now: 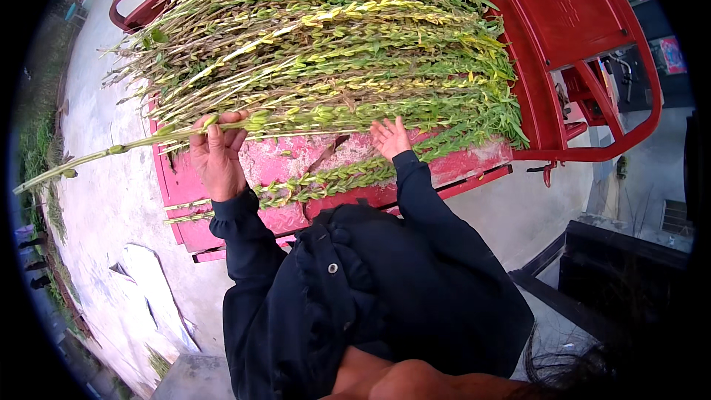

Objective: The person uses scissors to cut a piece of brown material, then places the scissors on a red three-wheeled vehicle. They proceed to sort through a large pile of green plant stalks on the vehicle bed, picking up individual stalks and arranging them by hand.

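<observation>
My left hand (217,160) pinches a long green sesame stalk (141,141) between thumb and fingers. Its bare, cut end sticks out far to the left, and its pod-covered part runs right along the near side of a big pile of sesame stalks (333,52). Palm up and fingers apart, my right hand (390,140) is just below the pod-covered stems at the pile's near edge; whether it touches them I cannot tell. Closer to my body, a few separate stalks (326,184) lie on the red cart bed (266,159).
The pile covers most of the cart bed, leafy tops to the right. A red metal panel and rail (570,22) rise at the cart's right end. White sheeting (152,289) lies on the pale concrete floor (96,230) at left. A dark box-like object (622,267) stands at lower right.
</observation>
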`<state>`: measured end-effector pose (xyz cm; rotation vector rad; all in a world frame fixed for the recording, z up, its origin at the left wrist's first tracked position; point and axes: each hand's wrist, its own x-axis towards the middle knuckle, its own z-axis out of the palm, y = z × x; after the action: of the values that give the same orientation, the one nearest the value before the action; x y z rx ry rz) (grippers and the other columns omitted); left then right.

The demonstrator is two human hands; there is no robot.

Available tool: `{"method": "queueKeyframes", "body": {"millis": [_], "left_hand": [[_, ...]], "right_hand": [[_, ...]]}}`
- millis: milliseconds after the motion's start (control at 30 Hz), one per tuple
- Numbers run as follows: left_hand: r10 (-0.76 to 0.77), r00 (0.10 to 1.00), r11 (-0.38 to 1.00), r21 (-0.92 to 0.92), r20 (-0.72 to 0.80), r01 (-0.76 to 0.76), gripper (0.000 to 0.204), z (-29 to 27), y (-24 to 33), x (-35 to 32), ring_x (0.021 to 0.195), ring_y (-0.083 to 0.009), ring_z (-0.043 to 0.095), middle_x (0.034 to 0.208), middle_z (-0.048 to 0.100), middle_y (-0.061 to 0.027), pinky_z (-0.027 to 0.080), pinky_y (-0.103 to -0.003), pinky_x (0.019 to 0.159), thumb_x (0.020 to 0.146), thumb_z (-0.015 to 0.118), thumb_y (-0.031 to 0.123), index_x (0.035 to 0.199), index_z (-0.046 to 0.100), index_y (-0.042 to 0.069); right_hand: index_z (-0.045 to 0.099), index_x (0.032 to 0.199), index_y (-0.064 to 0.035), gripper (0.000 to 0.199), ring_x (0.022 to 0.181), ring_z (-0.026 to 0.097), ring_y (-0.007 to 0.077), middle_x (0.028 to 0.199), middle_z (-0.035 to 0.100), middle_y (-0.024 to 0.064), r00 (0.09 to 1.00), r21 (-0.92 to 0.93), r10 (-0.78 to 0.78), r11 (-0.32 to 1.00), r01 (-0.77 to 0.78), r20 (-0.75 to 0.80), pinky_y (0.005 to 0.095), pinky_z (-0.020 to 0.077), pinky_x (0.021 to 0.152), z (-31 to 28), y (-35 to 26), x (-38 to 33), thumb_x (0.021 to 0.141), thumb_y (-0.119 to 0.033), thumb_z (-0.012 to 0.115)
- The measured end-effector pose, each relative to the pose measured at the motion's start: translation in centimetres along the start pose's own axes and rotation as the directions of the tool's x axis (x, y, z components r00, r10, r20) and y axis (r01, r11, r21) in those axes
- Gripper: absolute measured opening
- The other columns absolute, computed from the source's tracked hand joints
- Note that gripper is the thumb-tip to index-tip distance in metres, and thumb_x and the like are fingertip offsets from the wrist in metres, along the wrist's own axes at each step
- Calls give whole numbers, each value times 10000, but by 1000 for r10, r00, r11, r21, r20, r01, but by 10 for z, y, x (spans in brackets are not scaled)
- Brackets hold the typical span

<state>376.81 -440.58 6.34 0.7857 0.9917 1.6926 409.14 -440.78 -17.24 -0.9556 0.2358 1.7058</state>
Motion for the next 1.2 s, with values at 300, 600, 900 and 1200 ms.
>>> {"method": "queueKeyframes", "body": {"millis": [300,600,900,1200], "left_hand": [[111,994,981,-159,10,-108,285,-54,70,-12,1006,-315,552,1079,548,-182,482,-449,843,915,421,251,1123,446,57],[-560,746,817,-386,-360,427,301,-232,-101,-80,1078,-257,489,1128,524,-86,424,-463,894,896,463,300,1140,458,125],[-711,428,699,-494,-558,517,240,-310,-186,-117,988,-243,519,1064,542,-64,424,-459,809,917,394,289,1099,409,133],[-701,506,712,-454,-503,536,474,-351,-234,-115,882,-262,558,1034,509,-122,490,-414,622,859,480,90,1255,238,185]], "right_hand": [[542,1010,-107,166,959,560,238,947,590,34,860,255,-367,923,289,354,359,501,729,62,-91,-19,872,-193,514],[535,940,-94,127,824,562,231,850,580,59,977,-162,-187,966,202,104,362,494,631,-69,-41,-41,820,-106,575],[461,893,-77,182,657,544,223,768,529,66,933,-348,-23,931,-111,-358,341,470,544,-140,33,-1,795,-110,611],[521,804,-52,202,606,578,184,690,576,46,804,-542,-97,785,-301,-587,269,411,417,-155,46,26,801,-227,622]]}}
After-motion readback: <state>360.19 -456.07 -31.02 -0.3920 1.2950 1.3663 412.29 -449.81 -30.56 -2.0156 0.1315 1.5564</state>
